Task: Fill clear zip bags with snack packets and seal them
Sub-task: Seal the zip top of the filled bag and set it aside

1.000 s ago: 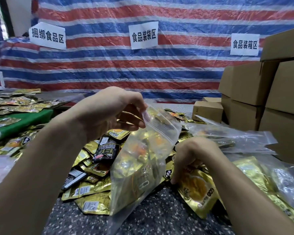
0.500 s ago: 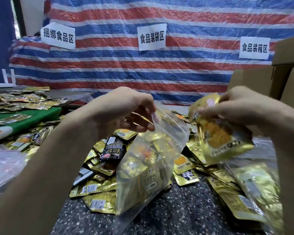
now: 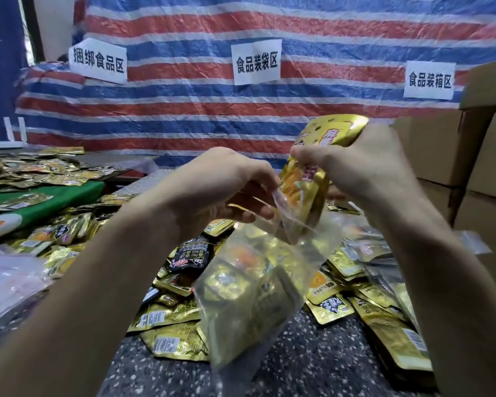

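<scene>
Fingers of right hand [image 3: 364, 164] grip gold packet [image 3: 309, 196], now entering zip bag [image 3: 249, 296] mouth; left hand [image 3: 221, 184] still pinches the rim.

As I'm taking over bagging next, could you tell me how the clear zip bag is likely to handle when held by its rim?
Probably floppy: the clear zip bag hangs and creases below the left hand pinching its rim. Likely bottom-heavy, since packets bunch low inside.
</scene>
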A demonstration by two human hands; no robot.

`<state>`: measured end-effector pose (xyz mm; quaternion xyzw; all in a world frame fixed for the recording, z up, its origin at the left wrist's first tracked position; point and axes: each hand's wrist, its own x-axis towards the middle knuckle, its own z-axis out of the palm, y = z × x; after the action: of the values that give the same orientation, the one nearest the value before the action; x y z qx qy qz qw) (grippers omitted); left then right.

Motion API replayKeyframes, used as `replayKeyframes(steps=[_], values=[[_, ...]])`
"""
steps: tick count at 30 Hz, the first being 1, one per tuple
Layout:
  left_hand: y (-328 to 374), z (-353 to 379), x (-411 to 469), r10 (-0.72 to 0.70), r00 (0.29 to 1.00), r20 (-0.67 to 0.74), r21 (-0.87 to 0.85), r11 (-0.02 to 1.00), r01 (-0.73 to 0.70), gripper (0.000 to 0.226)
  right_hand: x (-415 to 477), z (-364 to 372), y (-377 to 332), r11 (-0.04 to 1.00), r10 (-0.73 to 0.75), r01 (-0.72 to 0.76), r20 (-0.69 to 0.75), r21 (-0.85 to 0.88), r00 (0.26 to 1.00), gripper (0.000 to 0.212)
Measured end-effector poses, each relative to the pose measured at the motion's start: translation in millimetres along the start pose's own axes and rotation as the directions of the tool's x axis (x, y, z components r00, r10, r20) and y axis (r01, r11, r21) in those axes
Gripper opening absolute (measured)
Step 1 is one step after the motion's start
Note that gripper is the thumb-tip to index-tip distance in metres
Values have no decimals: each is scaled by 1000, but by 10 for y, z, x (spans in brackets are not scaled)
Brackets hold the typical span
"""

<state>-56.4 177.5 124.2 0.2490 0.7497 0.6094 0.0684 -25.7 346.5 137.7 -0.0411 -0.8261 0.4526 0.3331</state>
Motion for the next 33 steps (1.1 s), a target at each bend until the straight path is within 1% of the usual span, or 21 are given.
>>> replayKeyframes(steps=[3,7,9,11,13,14,15,17,18,19,20,21,23,24,25,26,27,28,30,32,33], values=[[17,0,-9,43,998,-48,-75,996,-46,16,-32,110,-13,999,-18,21,78,-29,997,47],[33,-23,-22,84,989,-125,-150,983,-102,13,-73,159,-45,994,-73,86,178,-68,981,46],[50,-42,-25,101,983,-154,-205,970,-132,13,-105,123,-59,979,-108,153,299,-132,948,57],[63,-66,-32,127,976,-176,-235,958,-167,15,-104,88,-57,951,-140,241,424,-195,895,74],[69,-86,-35,141,970,-200,-238,953,-188,12,-95,29,-62,938,-161,294,519,-185,839,87],[68,-89,-35,145,966,-213,-224,955,-193,11,-101,-4,-68,935,-180,319,563,-158,806,85],[63,-93,-33,149,963,-223,-213,957,-197,11,-108,-41,-75,926,-205,354,611,-133,765,76],[50,-102,-31,157,962,-223,-209,956,-205,14,-100,-109,-70,899,-256,427,671,-99,695,43],[44,-115,-30,166,965,-201,-192,960,-206,15,-82,-141,-58,887,-274,451,672,-100,688,26],[37,-137,-32,176,970,-167,-143,969,-201,17,-59,-169,-40,876,-290,470,658,-110,695,15],[18,-171,-28,181,975,-133,-66,979,-190,22,-41,-193,-25,871,-301,478,646,-112,701,9],[-11,-212,-11,176,976,-125,5,984,-176,29,-29,-208,-11,876,-305,472,646,-98,700,7],[-114,-316,72,140,964,-224,95,988,-121,39,-18,-206,17,894,-316,446,653,-37,688,9],[-186,-365,127,127,949,-288,128,987,-94,38,-12,-197,33,893,-334,449,647,-15,686,11],[-254,-405,182,114,941,-319,172,983,-60,33,-1,-187,50,888,-357,461,635,2,685,13],[-317,-434,225,88,948,-305,221,975,-19,29,8,-175,64,882,-380,470,625,23,682,13],[-367,-450,251,43,967,-252,242,970,20,30,16,-164,75,877,-401,477,620,48,675,14],[-403,-457,270,-9,984,-176,222,974,49,33,19,-157,78,873,-417,482,617,70,667,14],[-426,-456,270,-65,997,-37,85,994,68,36,22,-157,78,865,-442,492,615,98,653,15],[-403,-462,256,-49,999,11,-33,998,49,34,20,-166,80,859,-456,498,615,115,644,11],[-395,-472,251,-30,999,11,-43,999,30,33,22,-179,83,861,-455,494,612,118,647,7]])
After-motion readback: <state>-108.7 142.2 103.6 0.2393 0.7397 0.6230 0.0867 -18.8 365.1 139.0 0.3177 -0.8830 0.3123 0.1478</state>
